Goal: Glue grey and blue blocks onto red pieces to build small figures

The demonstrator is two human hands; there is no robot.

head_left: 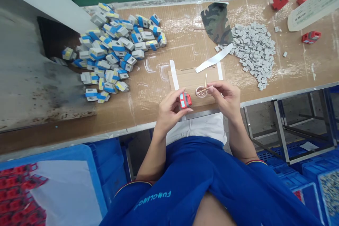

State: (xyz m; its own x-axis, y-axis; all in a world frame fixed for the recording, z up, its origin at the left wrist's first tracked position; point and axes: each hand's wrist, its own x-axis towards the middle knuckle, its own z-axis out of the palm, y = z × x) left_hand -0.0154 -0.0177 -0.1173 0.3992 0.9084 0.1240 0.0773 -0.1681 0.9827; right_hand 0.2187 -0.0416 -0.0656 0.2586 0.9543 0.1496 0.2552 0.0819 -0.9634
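Note:
My left hand (171, 111) grips a small red toy vehicle (185, 100) with pale blue windows, holding it over the front of a cardboard sheet (185, 81). My right hand (224, 97) pinches a thin cotton swab (205, 89) between finger and thumb. The swab's far end lies over a small round clear dish (201, 91) holding a pale liquid. A second swab (205, 80) stands upright at the dish. The two hands are close together, a short gap apart.
Several blue-and-grey boxed parts (113, 49) lie heaped on the cardboard-covered bench (182, 31). Several small grey pieces (253, 53) form a pile at right, beside camouflage cloth (215, 23). Red vehicle bodies (311, 37) sit far right. Blue crates (106, 169) stand below the bench.

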